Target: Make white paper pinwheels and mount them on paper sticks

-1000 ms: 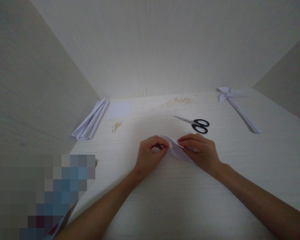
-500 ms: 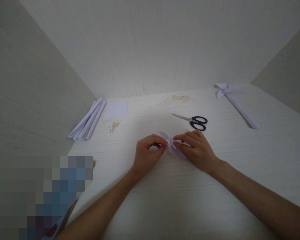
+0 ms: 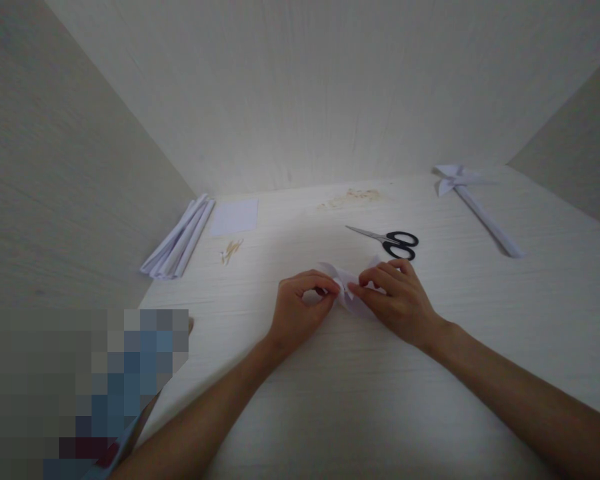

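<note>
Both hands pinch the paper [image 3: 353,293] between them. Left hand [image 3: 300,310] grips its left edge, right hand [image 3: 397,297] its right.

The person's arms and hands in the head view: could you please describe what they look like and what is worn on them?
Both forearms are bare as far as the picture shows, with no sleeves in view. The left hand and the right hand wear no gloves, and no rings, watch or bracelets are visible. The fingernails look short and unpainted, though the picture is dim.
</note>
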The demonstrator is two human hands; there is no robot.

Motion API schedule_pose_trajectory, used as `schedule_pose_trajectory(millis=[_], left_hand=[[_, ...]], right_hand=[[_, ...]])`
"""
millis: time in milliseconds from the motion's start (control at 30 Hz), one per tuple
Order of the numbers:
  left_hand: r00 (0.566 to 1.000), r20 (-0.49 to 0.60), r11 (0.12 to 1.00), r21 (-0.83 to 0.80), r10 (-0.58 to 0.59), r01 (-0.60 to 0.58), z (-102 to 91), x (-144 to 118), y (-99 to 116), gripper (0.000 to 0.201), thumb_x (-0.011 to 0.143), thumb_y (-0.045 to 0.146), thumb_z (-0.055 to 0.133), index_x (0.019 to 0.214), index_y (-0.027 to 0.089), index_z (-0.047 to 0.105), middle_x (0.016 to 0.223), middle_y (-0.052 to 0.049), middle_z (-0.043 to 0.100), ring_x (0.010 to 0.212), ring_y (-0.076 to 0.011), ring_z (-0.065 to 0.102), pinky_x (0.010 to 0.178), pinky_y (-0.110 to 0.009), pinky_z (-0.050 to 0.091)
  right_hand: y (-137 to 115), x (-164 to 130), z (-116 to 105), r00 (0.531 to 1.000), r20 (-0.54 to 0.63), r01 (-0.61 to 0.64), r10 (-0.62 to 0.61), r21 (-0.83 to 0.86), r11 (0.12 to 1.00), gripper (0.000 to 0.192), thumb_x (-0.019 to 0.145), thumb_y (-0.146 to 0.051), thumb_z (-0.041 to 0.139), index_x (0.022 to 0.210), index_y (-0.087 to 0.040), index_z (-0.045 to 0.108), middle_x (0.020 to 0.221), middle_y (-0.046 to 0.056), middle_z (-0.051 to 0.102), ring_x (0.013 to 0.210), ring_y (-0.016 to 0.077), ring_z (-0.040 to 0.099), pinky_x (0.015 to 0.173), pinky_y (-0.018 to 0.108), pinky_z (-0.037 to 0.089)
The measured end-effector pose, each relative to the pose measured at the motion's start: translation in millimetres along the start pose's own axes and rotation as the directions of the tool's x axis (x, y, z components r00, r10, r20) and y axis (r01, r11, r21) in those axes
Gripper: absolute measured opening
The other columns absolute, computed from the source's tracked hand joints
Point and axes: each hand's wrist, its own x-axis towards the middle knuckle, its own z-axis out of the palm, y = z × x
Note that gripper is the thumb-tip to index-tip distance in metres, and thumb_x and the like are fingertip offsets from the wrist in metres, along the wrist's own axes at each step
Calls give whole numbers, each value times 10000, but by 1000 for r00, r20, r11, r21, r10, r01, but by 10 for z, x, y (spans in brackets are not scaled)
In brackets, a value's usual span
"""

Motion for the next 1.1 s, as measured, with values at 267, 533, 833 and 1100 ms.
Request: schedule_pose_trajectory(millis=[267,533,833,1100], left_hand=[[1000,-1,998,66,3,-3,0,-12,0,172,612,11,558,608,157,648,654,-28,660,601,-120,596,598,-237,486],[1000,2,996,87,27,-27,-1,-25,2,165,622,17,558,617,153,651,663,-31,663,612,-118,598,613,-235,488],[1000,-3,991,136,15,-15,4,-19,10,159,622,36,568,614,168,657,654,-20,670,590,-114,601,588,-223,490],[1000,-19,987,158,21,-18,16,-29,1,159,629,55,575,621,185,667,670,-15,677,589,-111,599,581,-219,494]], right_hand=[[-25,8,-8,1000,28,9,-8,-53,999,164,824,-120,467,795,-178,618,694,18,601,622,127,442,652,313,283],[-50,25,-16,999,31,16,-13,-91,996,154,819,-118,473,781,-169,613,675,16,599,621,133,434,633,312,269],[-76,40,-18,999,42,-25,31,-129,991,165,818,-123,470,763,-193,611,675,4,604,616,131,429,634,314,255],[-73,23,21,987,41,-156,156,-3,988,121,793,-139,509,719,-185,593,653,-5,624,607,129,487,657,310,276]])
